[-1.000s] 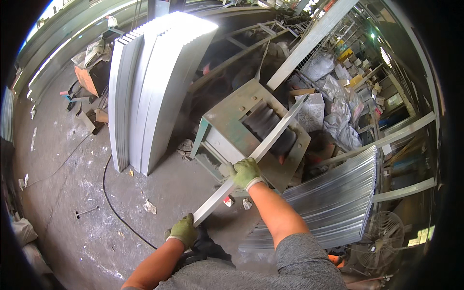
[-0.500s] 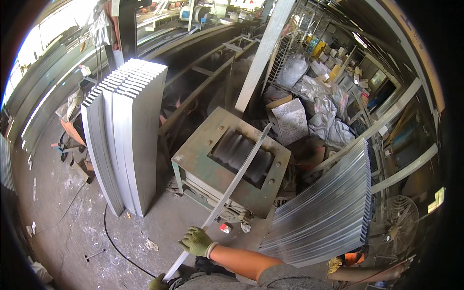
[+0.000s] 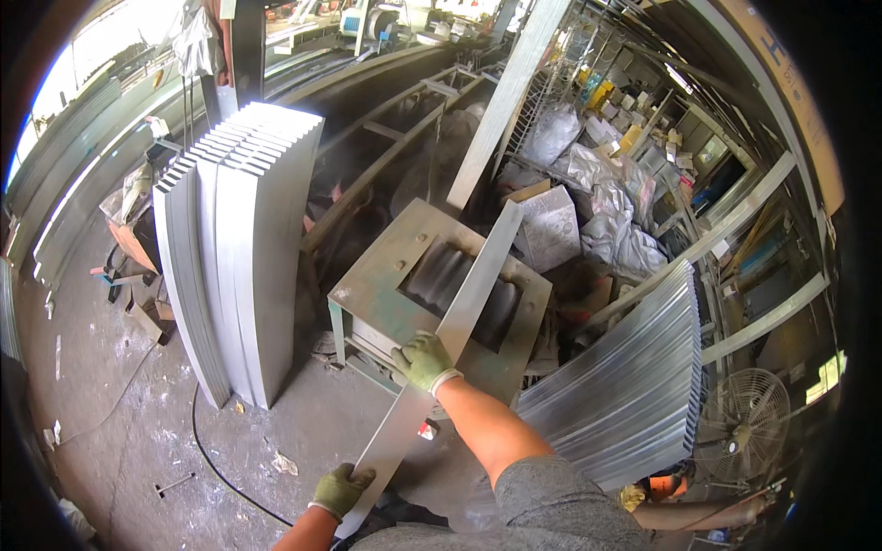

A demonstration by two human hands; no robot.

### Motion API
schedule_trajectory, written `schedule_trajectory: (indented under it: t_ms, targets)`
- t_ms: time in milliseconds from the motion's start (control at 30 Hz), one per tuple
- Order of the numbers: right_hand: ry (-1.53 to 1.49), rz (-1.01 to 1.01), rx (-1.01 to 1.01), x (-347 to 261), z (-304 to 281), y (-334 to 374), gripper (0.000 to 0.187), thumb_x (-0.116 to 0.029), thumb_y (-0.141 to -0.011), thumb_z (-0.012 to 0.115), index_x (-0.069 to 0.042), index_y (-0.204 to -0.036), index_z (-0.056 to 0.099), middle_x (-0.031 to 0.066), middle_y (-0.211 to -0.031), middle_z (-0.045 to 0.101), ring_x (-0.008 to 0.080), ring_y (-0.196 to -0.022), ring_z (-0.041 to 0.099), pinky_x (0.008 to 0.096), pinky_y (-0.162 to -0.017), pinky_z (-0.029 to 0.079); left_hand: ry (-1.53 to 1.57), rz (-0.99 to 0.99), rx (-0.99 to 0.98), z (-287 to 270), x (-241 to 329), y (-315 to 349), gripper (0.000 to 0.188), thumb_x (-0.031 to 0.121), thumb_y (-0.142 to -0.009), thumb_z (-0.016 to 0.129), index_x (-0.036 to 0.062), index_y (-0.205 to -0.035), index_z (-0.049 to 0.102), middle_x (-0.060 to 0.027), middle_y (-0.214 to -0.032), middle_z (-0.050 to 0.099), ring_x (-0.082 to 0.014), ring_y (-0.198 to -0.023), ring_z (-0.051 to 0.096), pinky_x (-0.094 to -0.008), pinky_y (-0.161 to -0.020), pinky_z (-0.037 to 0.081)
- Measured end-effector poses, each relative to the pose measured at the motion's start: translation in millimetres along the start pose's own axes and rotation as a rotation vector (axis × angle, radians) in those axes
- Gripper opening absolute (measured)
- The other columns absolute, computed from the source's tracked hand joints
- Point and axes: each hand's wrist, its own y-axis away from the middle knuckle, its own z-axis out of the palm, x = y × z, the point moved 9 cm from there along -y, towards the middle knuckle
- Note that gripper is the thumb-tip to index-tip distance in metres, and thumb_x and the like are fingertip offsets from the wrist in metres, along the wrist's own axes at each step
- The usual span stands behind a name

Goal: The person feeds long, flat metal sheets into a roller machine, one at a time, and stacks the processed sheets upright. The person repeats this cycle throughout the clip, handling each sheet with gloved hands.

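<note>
Right hand, in a green work glove, grips the long flat metal strip about midway along its length, fingers curled over its left edge and closed on it; the left hand, gloved the same way, clamps the strip's near end low in the view, close to the person's body. Between the two hands the strip runs as one straight line, its long axis going from lower left, by the left hand, up and to the right, away from the person; its far end lies beyond the right hand, out over the roller opening in the top of the green box-shaped machine. So the strip's free length lies ahead of the right hand, and the right hand is the nearer of the two to the machine, resting at the machine's near edge, while the left hand stays well back from it. The strip crosses the opening at a slant rather than square to the machine's sides; whether it touches the dark ribbed rollers cannot be told. To the left, a stack of upright pale metal panels stands on the concrete floor, apart from the machine; to the right, a bundle of corrugated sheets leans just beside it.
</note>
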Motion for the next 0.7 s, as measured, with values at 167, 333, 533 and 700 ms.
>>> schedule_trajectory:
  t_ms: [167,333,533,700]
  targets:
    - [0.060,0.048,-0.011,-6.1,6.5,10.1,0.054,-0.040,-0.108,0.057,-0.007,-0.070,0.078,0.0166,-0.080,0.078,0.0384,-0.091,0.075,0.0503,-0.107,0.051,0.010,0.036,0.025,5.0,-14.5,3.5,0.069,0.072,-0.102,0.062,0.0071,-0.120,0.078,-0.0254,-0.115,0.079,-0.0483,-0.114,0.073,-0.0530,-0.095,0.058]
    - [0.091,0.039,-0.077,-41.0,17.9,26.4,0.053,-0.038,-0.107,0.058,-0.008,-0.067,0.074,0.0152,-0.076,0.076,0.0372,-0.085,0.073,0.0499,-0.106,0.051,0.010,0.022,0.009,5.8,-49.0,20.9,0.068,0.070,-0.104,0.062,0.0057,-0.122,0.077,-0.0271,-0.116,0.078,-0.0480,-0.114,0.073,-0.0529,-0.095,0.057]
    - [0.082,0.002,-0.027,-99.6,24.7,51.3,0.051,-0.037,-0.104,0.062,-0.010,-0.063,0.073,0.0141,-0.070,0.073,0.0366,-0.077,0.072,0.0513,-0.096,0.053,0.055,-0.057,-0.074,15.3,-113.3,51.7,0.070,0.070,-0.104,0.062,0.0081,-0.134,0.074,-0.0251,-0.127,0.077,-0.0445,-0.124,0.072,-0.0503,-0.103,0.056]
    - [0.091,-0.021,0.003,-153.6,39.2,76.1,0.051,-0.037,-0.103,0.063,-0.011,-0.060,0.072,0.0148,-0.064,0.070,0.0372,-0.073,0.070,0.0510,-0.096,0.053,0.116,-0.055,-0.068,11.8,-158.7,73.9,0.071,0.069,-0.103,0.063,0.0119,-0.144,0.071,-0.0237,-0.136,0.075,-0.0414,-0.130,0.071,-0.0469,-0.109,0.055]
